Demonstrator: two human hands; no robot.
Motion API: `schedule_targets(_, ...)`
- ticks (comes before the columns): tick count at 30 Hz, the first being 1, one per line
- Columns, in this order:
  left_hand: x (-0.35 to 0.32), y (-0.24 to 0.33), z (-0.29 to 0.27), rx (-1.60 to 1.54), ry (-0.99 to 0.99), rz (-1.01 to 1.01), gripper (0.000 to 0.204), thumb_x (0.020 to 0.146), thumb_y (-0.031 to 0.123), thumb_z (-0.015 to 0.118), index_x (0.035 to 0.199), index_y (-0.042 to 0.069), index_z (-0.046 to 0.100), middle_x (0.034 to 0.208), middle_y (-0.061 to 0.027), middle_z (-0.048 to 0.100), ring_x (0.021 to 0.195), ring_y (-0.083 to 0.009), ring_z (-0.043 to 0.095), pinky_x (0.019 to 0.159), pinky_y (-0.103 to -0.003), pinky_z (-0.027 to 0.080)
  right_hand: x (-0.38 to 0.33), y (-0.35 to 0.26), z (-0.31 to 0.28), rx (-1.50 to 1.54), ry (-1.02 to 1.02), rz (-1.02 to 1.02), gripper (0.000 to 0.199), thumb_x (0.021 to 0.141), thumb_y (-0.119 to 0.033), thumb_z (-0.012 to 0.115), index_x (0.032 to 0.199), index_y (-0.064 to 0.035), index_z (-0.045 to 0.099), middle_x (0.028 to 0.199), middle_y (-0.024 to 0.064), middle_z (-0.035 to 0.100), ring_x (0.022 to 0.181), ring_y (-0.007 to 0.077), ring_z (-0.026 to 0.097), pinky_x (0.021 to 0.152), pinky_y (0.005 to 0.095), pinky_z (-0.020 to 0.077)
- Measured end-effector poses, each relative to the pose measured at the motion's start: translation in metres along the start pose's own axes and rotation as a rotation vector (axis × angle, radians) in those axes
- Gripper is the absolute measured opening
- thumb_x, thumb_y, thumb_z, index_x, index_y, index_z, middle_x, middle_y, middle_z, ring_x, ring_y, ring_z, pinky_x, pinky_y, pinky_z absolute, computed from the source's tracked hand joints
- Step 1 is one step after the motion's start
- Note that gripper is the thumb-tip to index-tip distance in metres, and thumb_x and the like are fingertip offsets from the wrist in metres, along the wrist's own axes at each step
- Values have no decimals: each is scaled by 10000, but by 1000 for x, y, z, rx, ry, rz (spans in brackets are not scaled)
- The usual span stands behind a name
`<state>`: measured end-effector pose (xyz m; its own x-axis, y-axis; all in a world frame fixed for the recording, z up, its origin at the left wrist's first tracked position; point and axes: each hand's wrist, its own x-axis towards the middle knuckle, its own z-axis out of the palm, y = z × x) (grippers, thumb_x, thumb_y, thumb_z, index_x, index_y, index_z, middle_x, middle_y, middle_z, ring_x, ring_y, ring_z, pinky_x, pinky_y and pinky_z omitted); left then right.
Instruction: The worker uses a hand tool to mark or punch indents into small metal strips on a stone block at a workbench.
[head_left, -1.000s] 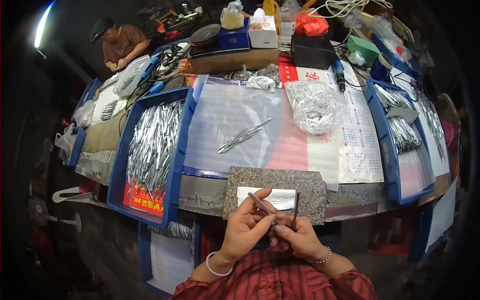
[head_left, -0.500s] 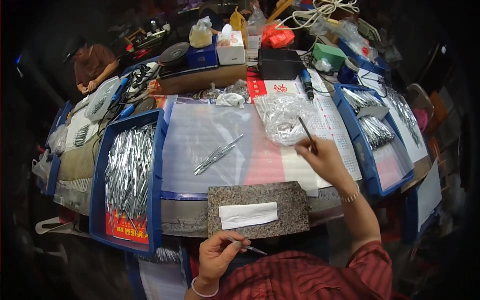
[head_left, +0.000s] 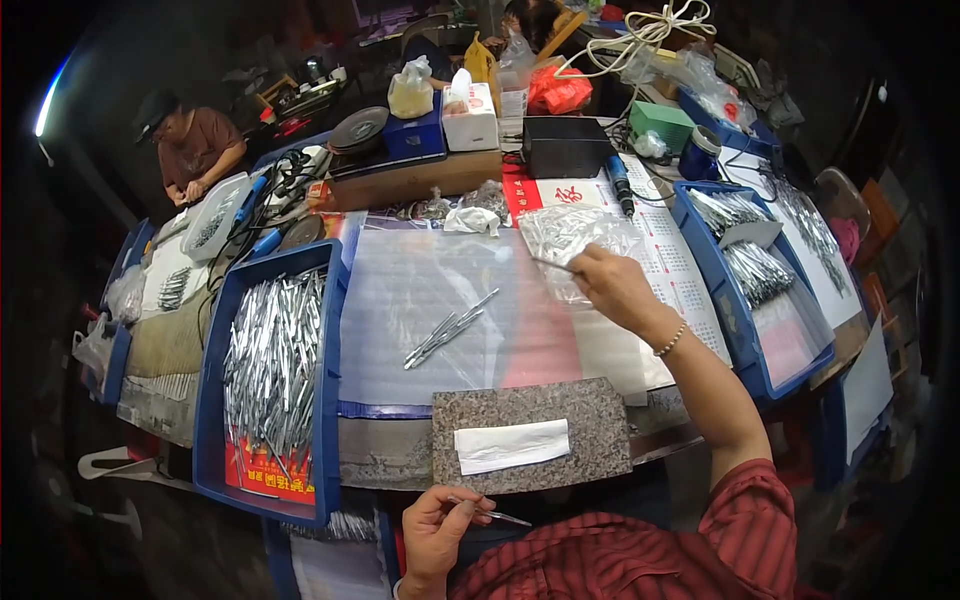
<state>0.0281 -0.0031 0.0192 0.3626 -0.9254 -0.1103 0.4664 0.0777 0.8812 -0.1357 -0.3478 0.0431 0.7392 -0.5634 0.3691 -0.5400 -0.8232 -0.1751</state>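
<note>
Two hands at work: our right hand (head_left: 612, 288) pinches a thin metal piece (head_left: 552, 266) over the clear bag (head_left: 570, 235) on the table (head_left: 420, 290). Our left hand (head_left: 432, 525) grips another metal piece (head_left: 492, 514) below the stone slab (head_left: 590, 410).

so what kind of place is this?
Likely a small workshop bench for finishing or sorting metal tweezers: a blue tray heaped with them, a granite slab at the bench edge, and the left hand holding one tweezer. Another person works nearby.
</note>
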Motion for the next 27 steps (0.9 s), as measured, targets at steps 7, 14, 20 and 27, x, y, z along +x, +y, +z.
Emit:
schedule_targets(7,8,-4,13,21,-60,-69,133,931,45,590,1019,-50,622,939,-151,676,806,-162,662,739,-272,554,-19,1,-17,152,267,118,75,823,-59,618,888,-47,585,818,123,589,698,328,603,615,403,483)
schedule_targets(14,6,-6,30,68,-124,-83,122,931,26,582,1017,-48,629,945,-142,674,822,-162,659,745,-273,555,-11,42,-6,691,324,509,102,820,-65,646,875,18,621,671,22,593,552,66,534,475,245,428)
schedule_targets(20,5,-9,34,105,-44,-98,112,910,28,586,962,-63,625,895,-188,664,736,-204,661,676,-286,561,-22,16,-32,1075,308,607,87,824,-60,617,865,10,587,734,50,638,512,46,507,432,204,416)
schedule_targets(27,9,-13,40,104,-131,-135,113,920,15,589,1004,-46,635,947,-134,674,793,-156,660,727,-257,542,-96,-43,-47,1130,193,608,65,848,-38,653,855,2,603,749,36,655,542,23,528,455,177,400)
